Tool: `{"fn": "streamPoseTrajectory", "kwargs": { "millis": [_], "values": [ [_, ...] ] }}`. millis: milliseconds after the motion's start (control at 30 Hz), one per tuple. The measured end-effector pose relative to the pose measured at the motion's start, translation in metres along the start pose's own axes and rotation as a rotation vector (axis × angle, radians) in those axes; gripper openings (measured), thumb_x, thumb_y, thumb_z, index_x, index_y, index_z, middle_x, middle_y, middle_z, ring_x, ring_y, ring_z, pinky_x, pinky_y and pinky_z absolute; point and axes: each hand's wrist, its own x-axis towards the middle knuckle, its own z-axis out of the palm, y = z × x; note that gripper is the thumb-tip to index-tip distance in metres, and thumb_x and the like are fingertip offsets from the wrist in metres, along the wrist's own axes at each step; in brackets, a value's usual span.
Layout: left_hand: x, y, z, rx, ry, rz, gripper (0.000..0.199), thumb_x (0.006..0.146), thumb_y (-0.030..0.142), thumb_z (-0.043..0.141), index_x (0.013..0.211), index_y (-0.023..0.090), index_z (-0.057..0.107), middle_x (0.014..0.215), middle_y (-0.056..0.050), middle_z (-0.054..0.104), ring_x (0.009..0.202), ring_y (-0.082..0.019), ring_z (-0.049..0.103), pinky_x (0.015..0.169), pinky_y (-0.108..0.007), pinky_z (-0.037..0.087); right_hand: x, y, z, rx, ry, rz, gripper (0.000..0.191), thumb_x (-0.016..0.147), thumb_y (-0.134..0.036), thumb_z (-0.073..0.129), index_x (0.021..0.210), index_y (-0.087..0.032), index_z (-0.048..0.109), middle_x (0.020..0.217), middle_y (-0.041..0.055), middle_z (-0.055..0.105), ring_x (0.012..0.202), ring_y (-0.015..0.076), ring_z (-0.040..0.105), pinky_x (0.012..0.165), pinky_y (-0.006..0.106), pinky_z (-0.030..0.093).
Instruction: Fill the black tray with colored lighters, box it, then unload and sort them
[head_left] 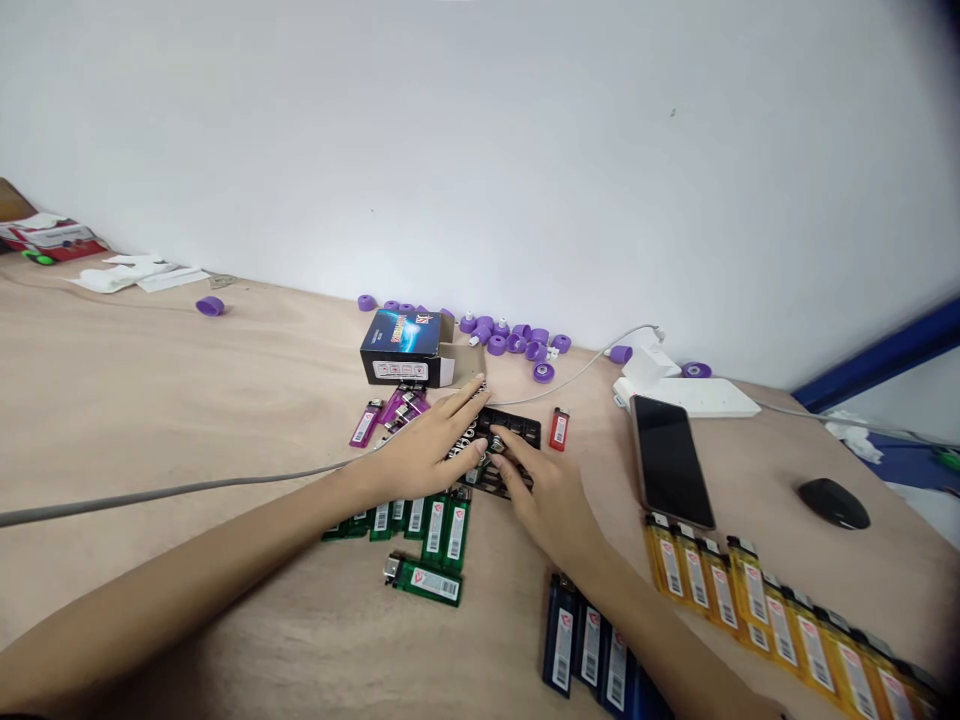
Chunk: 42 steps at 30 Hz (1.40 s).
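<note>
A black slotted tray [519, 424] lies in the middle of the table, with lighters set in it, their metal tops facing up. My left hand [435, 450] rests over the tray's left part, fingers stretched out along the row of tops. At the tray's middle, my right hand [544, 495] pinches a lighter [496, 443] by its metal top between thumb and index finger; its body is mostly hidden. Green lighters [435, 530] lie just below the tray, one of them sideways [424, 580]. Purple lighters [366, 424] are beside my left wrist, and a red lighter [559, 429] lies right of the tray.
An opened dark blue box [405, 345] stands behind my left hand, near scattered purple caps [516, 342]. Yellow lighters [780, 625] and dark blue lighters [589, 640] line the front right. A phone [673, 460], mouse [834, 502] and power strip [697, 398] sit right; a grey cable [187, 488] crosses left.
</note>
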Motion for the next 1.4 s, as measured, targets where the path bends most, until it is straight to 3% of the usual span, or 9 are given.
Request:
{"fn": "streamPoseTrajectory", "kwargs": {
  "millis": [467, 667, 767, 867, 933, 1000, 1100, 1200, 1400],
  "values": [
    [0.0, 0.002, -0.001, -0.003, 0.002, 0.003, 0.06, 0.104, 0.042, 0.032, 0.156, 0.016, 0.019, 0.166, -0.014, 0.01, 0.153, -0.027, 0.011, 0.124, -0.048, 0.019, 0.004, -0.011, 0.002, -0.06, -0.098, -0.042, 0.031, 0.097, -0.013, 0.039, 0.119, -0.012, 0.06, 0.098, 0.0148, 0.072, 0.092, 0.0267, 0.068, 0.082, 0.041, 0.056],
    [0.0, 0.001, -0.002, 0.002, -0.015, 0.002, 0.061, 0.104, 0.044, 0.03, 0.156, 0.012, 0.02, 0.166, -0.015, 0.009, 0.154, -0.025, 0.009, 0.125, -0.047, 0.017, 0.0, -0.006, 0.007, -0.061, -0.125, -0.064, 0.038, 0.098, -0.012, 0.034, 0.131, -0.012, 0.053, 0.114, 0.0169, 0.07, 0.106, 0.0269, 0.066, 0.092, 0.044, 0.054],
    [0.001, 0.001, -0.004, 0.026, -0.04, -0.006, 0.062, 0.104, 0.046, 0.031, 0.156, 0.013, 0.02, 0.166, -0.015, 0.009, 0.153, -0.025, 0.01, 0.125, -0.048, 0.017, 0.0, -0.006, 0.003, -0.059, -0.065, -0.039, 0.035, 0.101, -0.018, 0.035, 0.131, -0.015, 0.052, 0.119, 0.0156, 0.069, 0.111, 0.0265, 0.065, 0.094, 0.044, 0.052],
    [0.002, 0.005, -0.01, 0.056, -0.051, -0.029, 0.063, 0.103, 0.047, 0.033, 0.155, 0.012, 0.023, 0.165, -0.015, 0.013, 0.153, -0.027, 0.012, 0.124, -0.049, 0.018, 0.003, -0.014, -0.01, -0.079, 0.027, 0.016, 0.025, 0.1, -0.023, 0.04, 0.118, -0.017, 0.056, 0.104, 0.0115, 0.072, 0.096, 0.0247, 0.068, 0.085, 0.039, 0.052],
    [0.001, 0.009, -0.017, 0.054, -0.014, -0.034, 0.06, 0.104, 0.045, 0.033, 0.154, 0.014, 0.026, 0.165, -0.014, 0.017, 0.153, -0.026, 0.015, 0.124, -0.048, 0.02, 0.004, -0.027, -0.021, -0.133, -0.057, 0.04, 0.018, 0.1, -0.025, 0.042, 0.1, -0.019, 0.059, 0.086, 0.0071, 0.071, 0.079, 0.0226, 0.067, 0.072, 0.035, 0.05],
    [0.001, 0.015, -0.024, 0.033, 0.059, -0.026, 0.055, 0.104, 0.043, 0.032, 0.153, 0.017, 0.028, 0.165, -0.012, 0.02, 0.152, -0.025, 0.018, 0.124, -0.047, 0.023, 0.002, -0.045, -0.03, -0.194, -0.273, 0.035, 0.018, 0.098, -0.026, 0.044, 0.089, -0.021, 0.058, 0.077, 0.0046, 0.068, 0.069, 0.0214, 0.064, 0.061, 0.032, 0.044],
    [-0.001, 0.024, -0.034, -0.009, 0.175, 0.023, 0.051, 0.104, 0.041, 0.033, 0.151, 0.021, 0.029, 0.164, -0.01, 0.023, 0.151, -0.025, 0.021, 0.123, -0.048, 0.026, -0.009, -0.071, -0.03, -0.248, -0.53, -0.025, 0.008, 0.092, -0.028, 0.056, 0.095, -0.022, 0.06, 0.089, 0.0073, 0.071, 0.079, 0.0251, 0.067, 0.062, 0.032, 0.042],
    [-0.003, 0.031, -0.038, -0.028, 0.25, 0.087, 0.047, 0.104, 0.039, 0.037, 0.147, 0.021, 0.033, 0.162, -0.011, 0.028, 0.15, -0.025, 0.026, 0.121, -0.048, 0.03, -0.023, -0.088, -0.016, -0.343, -0.697, -0.063, 0.024, 0.086, -0.03, 0.064, 0.108, -0.022, 0.06, 0.085, 0.0068, 0.073, 0.073, 0.0266, 0.069, 0.054, 0.03, 0.035],
    [-0.005, 0.039, -0.036, -0.03, 0.336, 0.177, 0.039, 0.1, 0.03, 0.043, 0.136, 0.015, 0.044, 0.153, -0.016, 0.041, 0.142, -0.025, 0.04, 0.117, -0.044, 0.037, -0.034, -0.093, 0.009, -0.459, -0.82, -0.145, 0.024, 0.084, -0.025, 0.061, 0.107, -0.018, 0.063, 0.075, 0.0078, 0.075, 0.058, 0.0274, 0.07, 0.044, 0.032, 0.024]
  ]
}}
